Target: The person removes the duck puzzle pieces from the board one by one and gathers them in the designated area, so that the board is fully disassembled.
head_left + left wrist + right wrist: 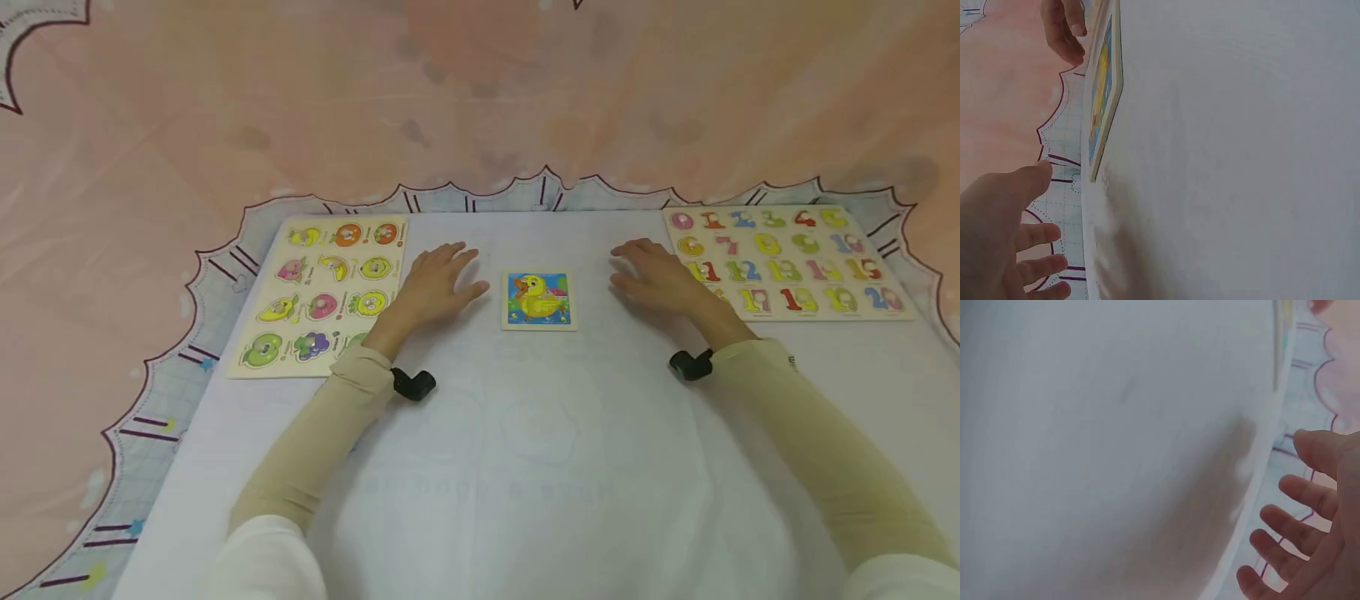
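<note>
Between the two hands lies a small square duck puzzle [539, 300], flat on the white table; the left wrist view shows the puzzle [1105, 87] edge-on. The left hand [437, 287] is to its left, fingers spread and holding nothing, near the fruit board. To its right the right hand [654, 279] hovers with loose, parted fingers and nothing in them, beside the number board. Each wrist view shows its own hand with spread fingers, the left hand [1010, 231] and the right hand [1310, 525], touching no object.
A fruit board [300, 325] lies at the back left, partly behind the left hand and sleeve. A number board [813, 257] lies at the back right. The white table [525, 433] has a patterned cloth [480, 108] beyond its far edge.
</note>
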